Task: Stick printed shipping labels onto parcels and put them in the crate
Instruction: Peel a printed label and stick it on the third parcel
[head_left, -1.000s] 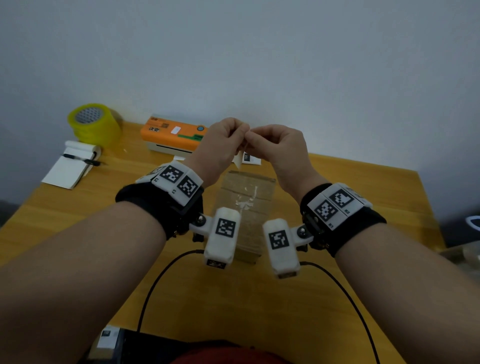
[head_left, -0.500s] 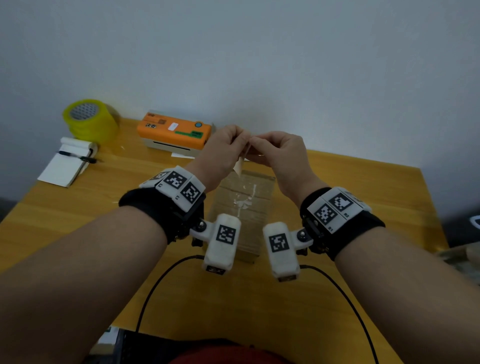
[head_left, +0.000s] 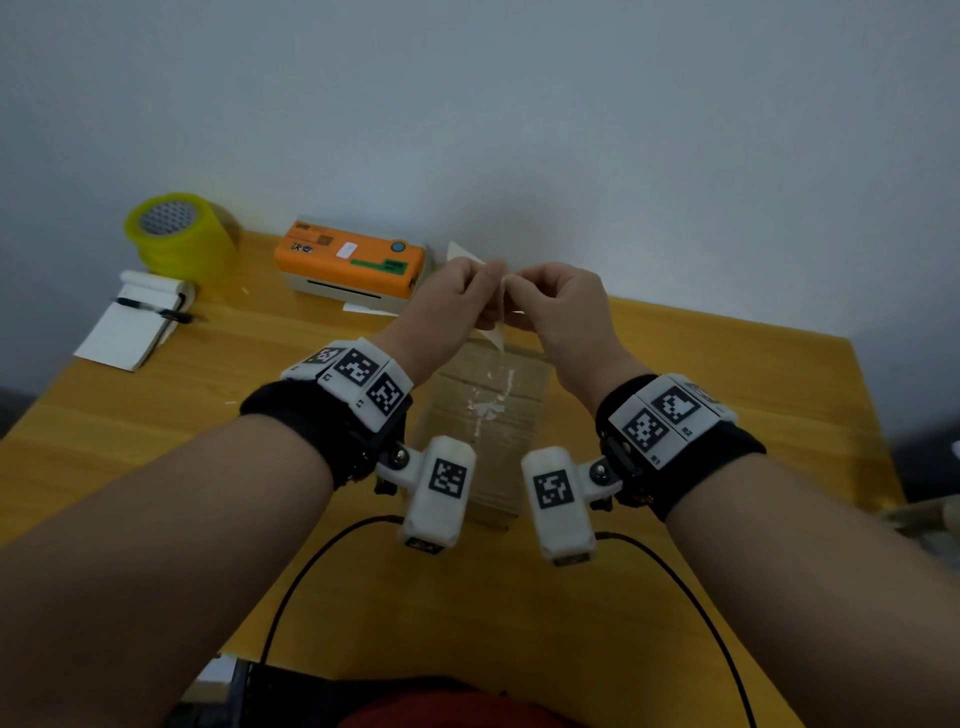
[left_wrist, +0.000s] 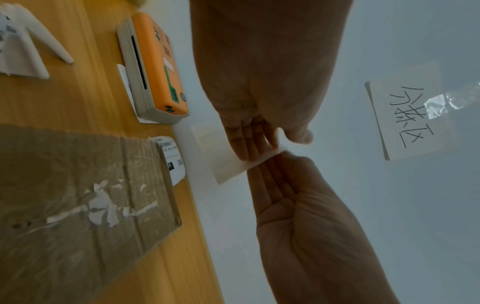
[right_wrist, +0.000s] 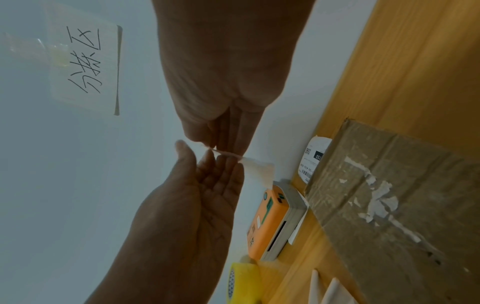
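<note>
A brown cardboard parcel (head_left: 483, 415) with torn white scraps on its taped top lies on the wooden table (head_left: 727, 415). Above its far end, my left hand (head_left: 483, 291) and right hand (head_left: 519, 296) meet fingertip to fingertip and pinch a small pale label sheet (head_left: 496, 332). One corner hangs down and another pokes up behind the left hand. In the left wrist view the sheet (left_wrist: 228, 164) spreads out from the left hand (left_wrist: 275, 144), its plain side showing. In the right wrist view the right hand (right_wrist: 215, 144) pinches its edge (right_wrist: 259, 170).
An orange label printer (head_left: 353, 260) stands at the back by the wall, with a yellow tape roll (head_left: 176, 234) and a notepad with a pen (head_left: 130, 332) to its left. A second printed label (left_wrist: 172, 158) lies behind the parcel. A handwritten note (left_wrist: 405, 119) is taped to the wall.
Both hands stay together above the parcel's far end. The sheet between them has turned and spread: its printed face no longer shows, one corner now hangs down, another sticks up.
</note>
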